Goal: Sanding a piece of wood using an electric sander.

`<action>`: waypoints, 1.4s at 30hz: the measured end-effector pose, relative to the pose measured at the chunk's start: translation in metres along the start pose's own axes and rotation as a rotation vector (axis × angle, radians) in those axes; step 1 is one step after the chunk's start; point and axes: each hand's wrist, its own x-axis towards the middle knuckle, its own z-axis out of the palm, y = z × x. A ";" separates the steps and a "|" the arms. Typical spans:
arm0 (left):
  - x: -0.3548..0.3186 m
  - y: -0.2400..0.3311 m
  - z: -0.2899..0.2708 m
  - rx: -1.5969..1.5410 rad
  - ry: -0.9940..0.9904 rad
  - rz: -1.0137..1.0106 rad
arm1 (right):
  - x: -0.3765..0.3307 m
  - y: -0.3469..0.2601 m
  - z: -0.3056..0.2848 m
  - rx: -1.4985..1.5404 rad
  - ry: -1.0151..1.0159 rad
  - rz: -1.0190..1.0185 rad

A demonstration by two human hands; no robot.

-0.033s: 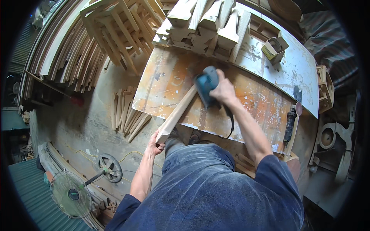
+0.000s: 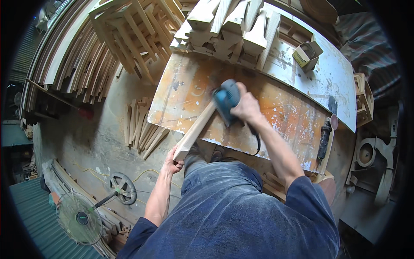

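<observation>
My left hand [image 2: 172, 162] is wrapped round the near, thicker end of a pale wooden furniture leg [image 2: 195, 131]. The leg slants away from me over the worktable's front edge. With my right hand [image 2: 247, 105] I grip a blue-green power sander [image 2: 225, 100], slightly blurred by motion. It sits against the far, narrow end of the leg, which it partly hides. A black cord runs from the sander down past the table's near edge. Beneath both lies the worktable [image 2: 280, 116], its orange-brown top scuffed and flecked with white.
Shaped wooden legs [image 2: 254, 41] are stacked on the table's far side, beside an open box [image 2: 307, 56]. A black power tool [image 2: 324, 139] lies at the right edge. On the floor at left are wood pieces [image 2: 142, 127] and a fan [image 2: 79, 217]; long boards [image 2: 64, 64] stand behind.
My right hand and the sander have shifted a little to the left along the far end of the leg. My left hand and the leg are almost unmoved.
</observation>
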 end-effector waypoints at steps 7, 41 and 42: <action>-0.001 0.010 -0.009 0.001 -0.071 -0.153 | -0.010 -0.010 0.011 0.004 0.022 0.025; 0.017 -0.020 -0.010 -0.050 -0.080 0.107 | -0.082 -0.073 0.049 -0.038 -0.134 -0.362; 0.024 -0.014 -0.025 -0.159 -0.261 -0.171 | -0.096 -0.076 0.065 -0.012 -0.152 -0.413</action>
